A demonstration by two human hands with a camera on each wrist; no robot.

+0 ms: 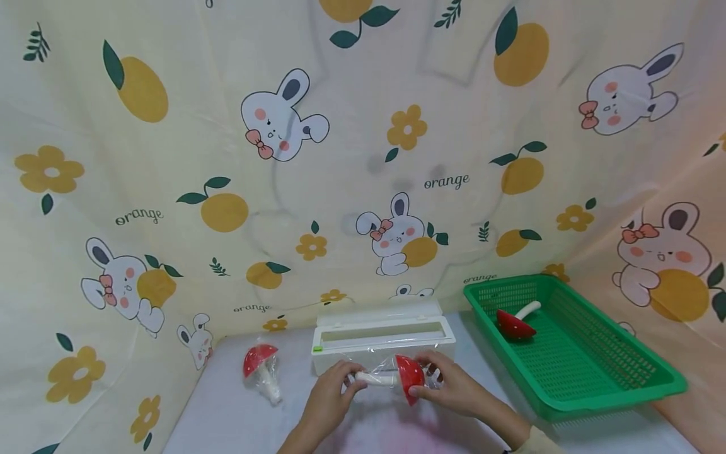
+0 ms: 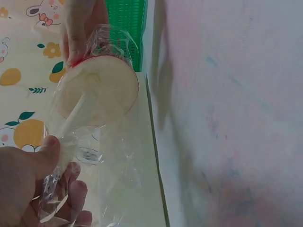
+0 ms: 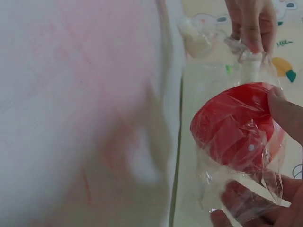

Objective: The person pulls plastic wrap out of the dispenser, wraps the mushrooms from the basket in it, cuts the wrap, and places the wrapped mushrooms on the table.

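Note:
A toy mushroom (image 1: 411,378) with a red, white-dotted cap and a white stem is held sideways above the table in clear plastic film (image 3: 265,184). My left hand (image 1: 331,394) pinches the film-covered stem end between thumb and fingers. At the cap, my right hand (image 1: 450,386) grips through the film, its thumb on the rim. The left wrist view shows the cap's pale underside (image 2: 111,92) beneath the wrinkled film. Loose film hangs past the cap by the right fingers.
Behind the hands stands a white film dispenser box (image 1: 382,353) with a long slot. Another toy mushroom (image 1: 262,372), covered in film, lies at the left. On the right, a green basket (image 1: 595,403) contains a toy mushroom (image 1: 516,325). A printed cloth (image 1: 363,176) hangs behind the table.

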